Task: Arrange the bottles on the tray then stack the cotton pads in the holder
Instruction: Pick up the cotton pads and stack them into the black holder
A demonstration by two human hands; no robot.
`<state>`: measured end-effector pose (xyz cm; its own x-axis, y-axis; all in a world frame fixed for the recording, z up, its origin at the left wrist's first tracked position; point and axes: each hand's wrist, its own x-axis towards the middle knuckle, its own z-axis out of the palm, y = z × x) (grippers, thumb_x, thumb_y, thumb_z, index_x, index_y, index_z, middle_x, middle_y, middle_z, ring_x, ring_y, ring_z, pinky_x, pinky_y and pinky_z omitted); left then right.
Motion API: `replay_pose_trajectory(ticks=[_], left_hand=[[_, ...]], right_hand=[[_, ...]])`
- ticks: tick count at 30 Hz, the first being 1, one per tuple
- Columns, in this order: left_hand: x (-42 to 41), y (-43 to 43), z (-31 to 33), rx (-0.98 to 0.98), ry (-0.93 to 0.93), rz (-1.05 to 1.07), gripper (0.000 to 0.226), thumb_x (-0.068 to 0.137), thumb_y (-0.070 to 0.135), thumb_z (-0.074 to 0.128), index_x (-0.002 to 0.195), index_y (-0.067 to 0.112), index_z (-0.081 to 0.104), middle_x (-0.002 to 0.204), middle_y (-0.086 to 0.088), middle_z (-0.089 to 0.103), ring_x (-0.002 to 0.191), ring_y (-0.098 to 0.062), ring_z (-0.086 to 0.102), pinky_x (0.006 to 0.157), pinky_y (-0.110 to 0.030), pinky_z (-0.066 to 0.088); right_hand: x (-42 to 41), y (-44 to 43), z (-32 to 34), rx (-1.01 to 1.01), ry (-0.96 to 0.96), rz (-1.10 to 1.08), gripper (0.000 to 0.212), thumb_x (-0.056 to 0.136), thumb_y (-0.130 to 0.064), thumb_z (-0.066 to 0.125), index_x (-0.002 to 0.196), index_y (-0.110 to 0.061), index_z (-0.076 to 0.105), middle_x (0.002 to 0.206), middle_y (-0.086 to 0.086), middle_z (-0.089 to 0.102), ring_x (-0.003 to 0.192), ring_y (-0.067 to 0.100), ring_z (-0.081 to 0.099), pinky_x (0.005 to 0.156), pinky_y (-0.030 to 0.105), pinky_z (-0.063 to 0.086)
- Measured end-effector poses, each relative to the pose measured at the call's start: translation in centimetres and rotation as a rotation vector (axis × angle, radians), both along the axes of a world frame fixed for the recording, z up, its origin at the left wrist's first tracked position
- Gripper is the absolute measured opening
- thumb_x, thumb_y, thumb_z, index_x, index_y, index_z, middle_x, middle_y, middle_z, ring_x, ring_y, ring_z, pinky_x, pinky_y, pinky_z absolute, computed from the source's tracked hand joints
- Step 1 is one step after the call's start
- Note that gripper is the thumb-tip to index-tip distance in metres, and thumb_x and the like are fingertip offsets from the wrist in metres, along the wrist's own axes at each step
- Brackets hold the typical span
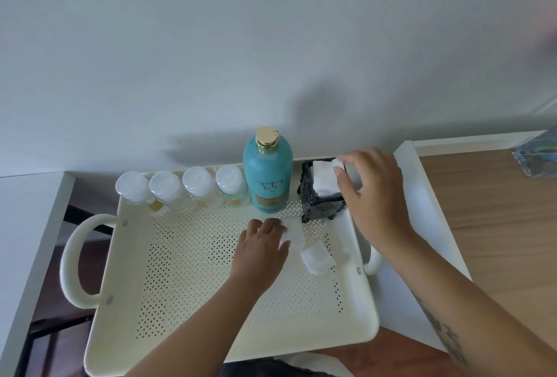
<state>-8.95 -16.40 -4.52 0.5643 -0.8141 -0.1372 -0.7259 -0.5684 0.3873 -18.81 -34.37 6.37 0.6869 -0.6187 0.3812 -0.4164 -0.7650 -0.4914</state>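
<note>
A cream perforated tray (193, 286) with handles carries several small clear bottles (180, 191) in a row along its back edge. A tall teal bottle (267, 171) with a gold cap stands at the right end of that row. A black ornate holder (313, 204) at the back right has white cotton pads (324, 182) in it. My right hand (373, 195) is at the holder's right side, fingertips pressing a pad into the top. My left hand (262, 244) rests on the tray, fingers on a loose pad (294, 233). More loose pads (318, 257) lie beside it.
A white wall rises right behind the tray. A white shelf edge (33, 226) runs along the left, a white divider (422, 213) and a wooden surface (497, 226) on the right. A clear bluish object (538, 156) sits at the far right.
</note>
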Motion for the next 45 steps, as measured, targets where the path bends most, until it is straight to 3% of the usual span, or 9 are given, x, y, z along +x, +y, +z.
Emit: replay_pose_trajectory(ticks=[6, 14, 21, 26, 35, 40, 45], left_hand=[[0.4, -0.5, -0.1, -0.007, -0.017, 0.022, 0.032, 0.092, 0.037, 0.057, 0.122, 0.026, 0.059, 0.121, 0.012, 0.060, 0.108, -0.018, 0.048, 0.091, -0.033, 0.046], [0.9, 0.8, -0.5, 0.011, -0.016, -0.005, 0.035, 0.093, 0.040, 0.054, 0.126, 0.028, 0.059, 0.122, 0.015, 0.057, 0.111, -0.016, 0.045, 0.094, -0.032, 0.044], [0.3, -0.5, -0.3, -0.027, 0.060, 0.119, 0.038, 0.093, 0.042, 0.052, 0.127, 0.024, 0.050, 0.124, 0.007, 0.055, 0.110, -0.020, 0.046, 0.096, -0.036, 0.044], [0.3, -1.7, -0.3, -0.018, 0.146, 0.244, 0.032, 0.091, 0.037, 0.057, 0.120, 0.024, 0.054, 0.119, 0.005, 0.057, 0.109, -0.021, 0.045, 0.094, -0.037, 0.043], [0.9, -0.7, 0.0, -0.067, 0.251, 0.229, 0.008, 0.091, 0.020, 0.059, 0.098, 0.017, 0.062, 0.101, 0.001, 0.063, 0.095, -0.022, 0.050, 0.080, -0.034, 0.048], [0.7, -0.8, 0.3, -0.054, 0.228, 0.275, 0.031, 0.087, 0.036, 0.064, 0.113, 0.021, 0.057, 0.104, 0.006, 0.062, 0.096, -0.019, 0.051, 0.082, -0.038, 0.050], [0.6, -1.9, 0.2, 0.004, 0.207, 0.303, 0.019, 0.090, 0.036, 0.060, 0.101, 0.021, 0.061, 0.104, 0.003, 0.062, 0.096, -0.020, 0.050, 0.084, -0.039, 0.049]], right_hand=[[-1.7, 0.7, -1.3, -0.201, 0.133, 0.208, 0.020, 0.093, -0.024, 0.057, 0.104, -0.016, 0.071, 0.108, -0.002, 0.070, 0.111, 0.024, 0.059, 0.095, 0.038, 0.043], [-2.2, 1.1, -2.9, -0.161, 0.295, 0.240, 0.039, 0.097, -0.037, 0.045, 0.120, -0.012, 0.065, 0.127, 0.001, 0.066, 0.135, 0.021, 0.046, 0.116, 0.046, 0.029], [-2.3, 1.3, -2.5, -0.143, 0.196, 0.228, 0.034, 0.095, -0.033, 0.050, 0.119, -0.013, 0.064, 0.129, 0.003, 0.064, 0.136, 0.025, 0.044, 0.115, 0.052, 0.030], [-2.5, 1.7, -2.2, -0.118, 0.168, 0.179, 0.034, 0.095, -0.032, 0.050, 0.118, -0.013, 0.067, 0.128, 0.007, 0.064, 0.130, 0.028, 0.049, 0.109, 0.054, 0.036], [-3.7, 3.5, -2.4, -0.192, 0.038, 0.117, 0.026, 0.093, -0.025, 0.054, 0.111, -0.014, 0.070, 0.117, 0.003, 0.066, 0.118, 0.027, 0.053, 0.102, 0.040, 0.041], [-4.7, 4.5, -3.3, -0.205, 0.045, 0.076, 0.022, 0.089, -0.022, 0.059, 0.105, -0.014, 0.072, 0.111, 0.003, 0.067, 0.116, 0.027, 0.055, 0.101, 0.037, 0.038], [-4.4, 4.1, -3.8, -0.185, 0.119, 0.093, 0.028, 0.090, -0.021, 0.058, 0.114, -0.012, 0.069, 0.118, 0.006, 0.064, 0.120, 0.027, 0.054, 0.101, 0.040, 0.043]])
